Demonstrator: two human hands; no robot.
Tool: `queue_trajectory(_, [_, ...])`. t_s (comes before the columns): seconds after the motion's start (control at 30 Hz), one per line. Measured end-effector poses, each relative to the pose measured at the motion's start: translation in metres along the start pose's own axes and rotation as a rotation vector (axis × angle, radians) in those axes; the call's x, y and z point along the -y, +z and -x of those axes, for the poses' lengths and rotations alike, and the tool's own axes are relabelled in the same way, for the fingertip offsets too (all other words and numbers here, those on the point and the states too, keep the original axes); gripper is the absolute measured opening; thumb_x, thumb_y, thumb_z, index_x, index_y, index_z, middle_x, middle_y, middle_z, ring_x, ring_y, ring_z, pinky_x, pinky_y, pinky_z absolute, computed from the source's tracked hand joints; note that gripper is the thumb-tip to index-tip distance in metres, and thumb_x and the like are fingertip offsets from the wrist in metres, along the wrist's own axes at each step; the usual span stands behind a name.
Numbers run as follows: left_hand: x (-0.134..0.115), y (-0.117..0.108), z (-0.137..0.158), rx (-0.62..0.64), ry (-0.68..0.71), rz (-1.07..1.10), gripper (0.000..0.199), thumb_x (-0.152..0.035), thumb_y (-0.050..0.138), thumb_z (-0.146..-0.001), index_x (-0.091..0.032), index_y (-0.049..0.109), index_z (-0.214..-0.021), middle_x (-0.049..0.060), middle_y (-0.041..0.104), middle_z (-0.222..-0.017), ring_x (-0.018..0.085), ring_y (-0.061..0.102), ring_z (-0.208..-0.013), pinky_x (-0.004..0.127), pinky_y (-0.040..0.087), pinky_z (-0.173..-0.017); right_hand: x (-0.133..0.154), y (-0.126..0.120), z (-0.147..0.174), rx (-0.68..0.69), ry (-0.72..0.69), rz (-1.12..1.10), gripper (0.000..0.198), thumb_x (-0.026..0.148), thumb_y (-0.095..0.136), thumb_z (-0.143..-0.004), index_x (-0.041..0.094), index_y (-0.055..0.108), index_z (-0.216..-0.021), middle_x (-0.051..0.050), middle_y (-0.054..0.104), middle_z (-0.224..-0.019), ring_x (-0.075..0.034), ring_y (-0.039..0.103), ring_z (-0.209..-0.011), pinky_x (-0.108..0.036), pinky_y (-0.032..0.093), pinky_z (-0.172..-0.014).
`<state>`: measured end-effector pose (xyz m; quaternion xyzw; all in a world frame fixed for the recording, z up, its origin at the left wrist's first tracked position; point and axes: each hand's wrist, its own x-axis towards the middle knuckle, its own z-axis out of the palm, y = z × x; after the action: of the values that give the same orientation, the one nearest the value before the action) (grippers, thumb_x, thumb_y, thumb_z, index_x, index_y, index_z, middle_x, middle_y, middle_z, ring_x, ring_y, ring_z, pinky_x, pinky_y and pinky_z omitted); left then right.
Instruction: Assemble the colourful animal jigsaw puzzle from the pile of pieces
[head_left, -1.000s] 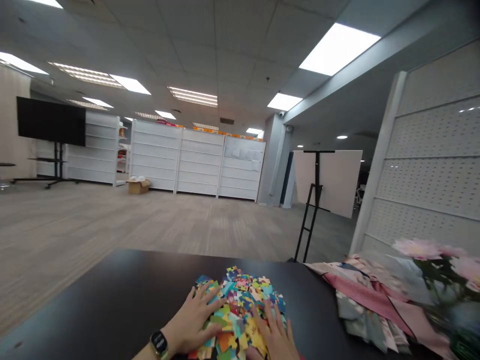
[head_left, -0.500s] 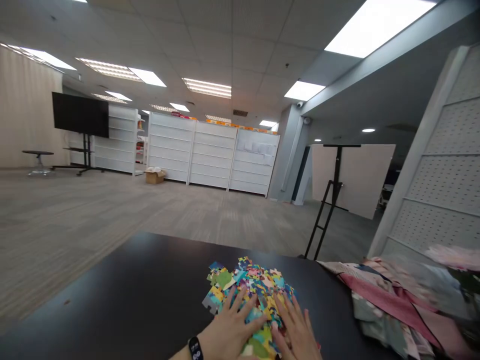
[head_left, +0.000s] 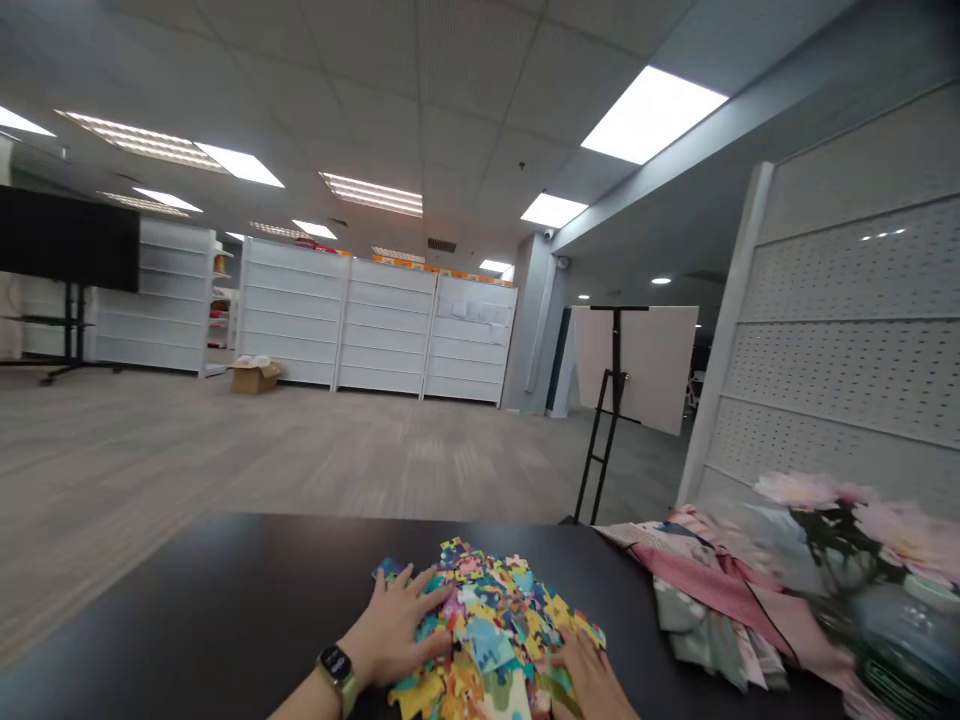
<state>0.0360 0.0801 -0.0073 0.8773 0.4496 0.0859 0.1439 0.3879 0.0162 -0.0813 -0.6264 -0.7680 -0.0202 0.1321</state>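
A heap of loose, brightly coloured jigsaw puzzle pieces [head_left: 487, 640] lies on the black table [head_left: 247, 600]. My left hand [head_left: 397, 622] rests on the heap's left side with its fingers spread, and a watch [head_left: 337, 668] is strapped to that wrist. Against the right edge of the heap, my right hand [head_left: 585, 670] lies palm down, fingers stretched out and touching pieces. Neither hand grips a piece that I can see; what is under the palms is hidden.
Right of the pieces lies a folded pink and grey-green cloth [head_left: 720, 600]. Beyond it stand pink flowers [head_left: 892, 520] and a clear bottle [head_left: 915, 630]. An easel with a white board [head_left: 652, 365] stands behind the table, near a perforated panel [head_left: 847, 360].
My hands have moved apart, the left to the heap's left side and the right to its right edge. More pieces show between them. The view has turned right.
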Motion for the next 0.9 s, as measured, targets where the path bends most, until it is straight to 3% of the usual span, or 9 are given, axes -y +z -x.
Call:
queue_trajectory(0.17, [0.026, 0.015, 0.028, 0.015, 0.098, 0.015, 0.082, -0.084, 0.049, -0.082, -0.048, 0.030, -0.154, 0.003, 0.031, -0.165, 0.042, 0.023, -0.151, 0.077, 0.007, -0.116, 0.060, -0.029, -0.026, 0.008, 0.057, -0.156, 0.046, 0.056, 0.043, -0.097, 0.022, 0.064, -0.119, -0.013, 0.064, -0.136, -0.033, 0.051, -0.135, -0.049, 0.037, -0.114])
queue_trajectory(0.27, [0.035, 0.034, 0.026, 0.001, 0.125, -0.042, 0.078, -0.067, 0.056, -0.087, -0.044, 0.027, -0.156, 0.004, 0.038, -0.162, 0.041, 0.024, -0.151, 0.074, 0.014, -0.118, 0.090, -0.032, -0.040, 0.019, 0.024, -0.220, 0.050, 0.056, 0.045, -0.097, 0.019, 0.059, -0.128, -0.015, 0.058, -0.143, -0.033, 0.044, -0.141, -0.051, 0.030, -0.119])
queue_trajectory(0.4, [0.038, 0.061, 0.007, -0.014, 0.014, -0.113, 0.077, -0.035, 0.058, -0.087, -0.042, 0.025, -0.156, 0.003, 0.040, -0.161, 0.038, 0.023, -0.152, 0.068, 0.018, -0.120, 0.110, -0.036, -0.044, 0.067, -0.013, -0.265, 0.067, 0.057, 0.050, -0.094, 0.015, 0.047, -0.146, -0.019, 0.049, -0.151, -0.037, 0.040, -0.144, -0.055, 0.026, -0.121])
queue_trajectory(0.5, [0.033, 0.077, -0.006, 0.006, -0.058, -0.143, 0.080, -0.029, 0.056, -0.085, -0.041, 0.023, -0.157, 0.002, 0.029, -0.166, 0.039, 0.016, -0.153, 0.068, 0.013, -0.121, 0.114, -0.032, -0.041, 0.109, -0.119, -0.235, 0.087, 0.067, 0.060, -0.085, 0.026, 0.034, -0.156, -0.018, 0.049, -0.153, -0.041, 0.041, -0.142, -0.061, 0.029, -0.118])
queue_trajectory(0.57, [0.027, 0.081, -0.012, 0.002, -0.046, -0.160, 0.080, -0.040, 0.058, -0.088, -0.037, 0.020, -0.158, 0.004, 0.021, -0.168, 0.042, 0.011, -0.153, 0.070, 0.008, -0.120, 0.109, -0.020, -0.039, 0.134, -0.177, -0.185, 0.087, 0.066, 0.066, -0.082, 0.036, 0.033, -0.156, -0.015, 0.045, -0.157, -0.044, 0.038, -0.145, -0.064, 0.030, -0.117])
queue_trajectory(0.63, [0.022, 0.079, -0.015, -0.010, 0.010, -0.153, 0.081, -0.054, 0.057, -0.090, -0.037, 0.019, -0.158, 0.006, 0.017, -0.168, 0.044, 0.010, -0.153, 0.073, 0.006, -0.119, 0.095, -0.002, -0.037, 0.132, -0.198, -0.143, 0.068, 0.053, 0.065, -0.088, 0.042, 0.041, -0.151, -0.010, 0.043, -0.159, -0.042, 0.036, -0.146, -0.062, 0.031, -0.117])
queue_trajectory(0.7, [0.018, 0.070, -0.018, -0.011, 0.089, -0.122, 0.086, -0.067, 0.054, -0.088, -0.036, 0.016, -0.159, 0.007, 0.016, -0.168, 0.044, 0.009, -0.153, 0.073, 0.006, -0.119, 0.072, 0.018, -0.034, 0.096, -0.202, -0.119, 0.051, 0.040, 0.058, -0.096, 0.047, 0.048, -0.145, -0.005, 0.046, -0.157, -0.037, 0.041, -0.144, -0.057, 0.036, -0.116])
queue_trajectory(0.77, [0.016, 0.055, -0.025, -0.027, 0.150, -0.075, 0.095, -0.077, 0.051, -0.085, -0.036, 0.011, -0.160, 0.007, 0.013, -0.169, 0.042, 0.008, -0.154, 0.071, 0.008, -0.120, 0.042, 0.034, -0.032, 0.053, -0.190, -0.099, 0.046, 0.035, 0.054, -0.098, 0.051, 0.051, -0.141, 0.000, 0.049, -0.154, -0.034, 0.047, -0.141, -0.052, 0.043, -0.114])
queue_trajectory(0.9, [0.015, 0.027, -0.056, -0.102, 0.035, 0.006, 0.090, -0.086, 0.038, -0.085, -0.037, 0.021, -0.159, 0.006, 0.013, -0.170, 0.036, 0.006, -0.155, 0.065, 0.007, -0.122, -0.013, 0.046, -0.031, -0.009, -0.081, -0.069, 0.050, 0.038, 0.059, -0.094, 0.052, 0.048, -0.141, 0.004, 0.050, -0.150, -0.034, 0.050, -0.137, -0.051, 0.048, -0.110])
